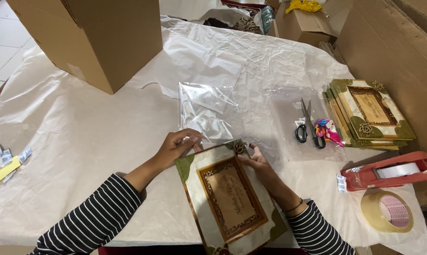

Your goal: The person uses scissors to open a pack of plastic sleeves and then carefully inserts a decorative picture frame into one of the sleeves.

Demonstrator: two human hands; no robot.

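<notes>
— While the decorated plaque (230, 198) lies flat on the tabletop (81, 141), where are the hands?
— Both sit at its far edge. The left hand (175, 147) pinches the open mouth of a clear plastic bag (206, 113), fingers closed on the film, just beyond the plaque's upper left corner. The right hand (257, 163) grips the plaque's upper right corner beside a small rosette, thumb on top.
— Why that grip?
— My guess: holding the bag's lip right at the plaque's edge lines the two up, and the plaque's top points toward the opening.
— What else is near the plaque?
— To its right, black-handled scissors (308, 127) lie on another clear bag, with a stack of matching plaques (371, 113) beyond them. A red tape dispenser (393, 171) and a tape roll (387, 211) sit further right. Far to its left are small packets (5, 160).
— And the surface?
— Crumpled white paper covers it. A large cardboard box (95, 38) stands beyond the plaque to the left; more cartons (303, 21) crowd the back over tiled floor.
</notes>
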